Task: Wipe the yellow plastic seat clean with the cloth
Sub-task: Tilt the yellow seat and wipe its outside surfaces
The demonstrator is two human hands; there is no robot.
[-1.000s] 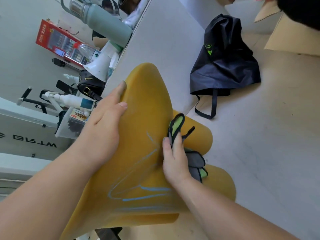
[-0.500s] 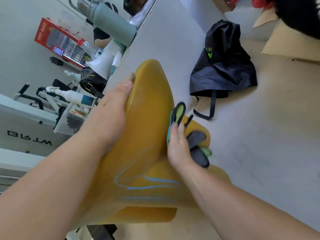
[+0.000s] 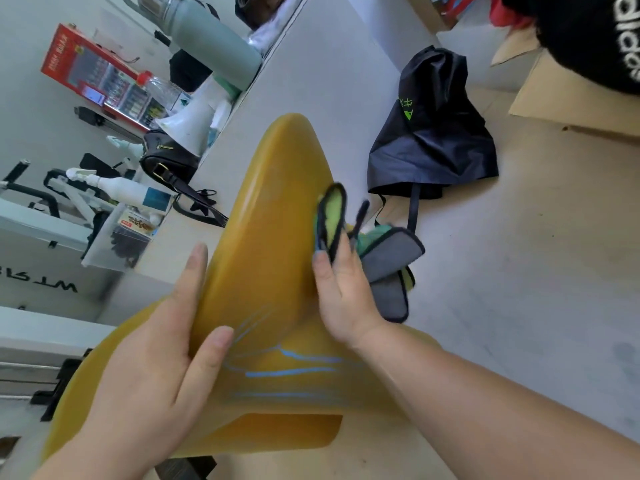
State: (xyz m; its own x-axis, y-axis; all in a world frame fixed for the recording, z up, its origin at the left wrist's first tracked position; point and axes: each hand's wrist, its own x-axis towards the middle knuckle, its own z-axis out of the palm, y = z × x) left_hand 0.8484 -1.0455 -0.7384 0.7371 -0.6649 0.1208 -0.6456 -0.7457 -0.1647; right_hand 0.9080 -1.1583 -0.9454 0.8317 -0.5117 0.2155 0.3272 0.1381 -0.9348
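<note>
dark bag (image 3: 433, 133) lain on floor beyond yellow seat (image 3: 270, 271). seat edge clasped by left hand (image 3: 149, 368); cloth (image 3: 367, 251) pinched against seat by right hand (image 3: 343, 289).

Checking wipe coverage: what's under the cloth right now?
The cloth lies against the yellow seat's right edge, pressed by the right hand. The seat surface beneath it is hidden, so any marks there can't be seen.

Both forearms bare, no sleeves in view; hands (image 3: 149, 368) ungloved, nails short, unpainted.
</note>
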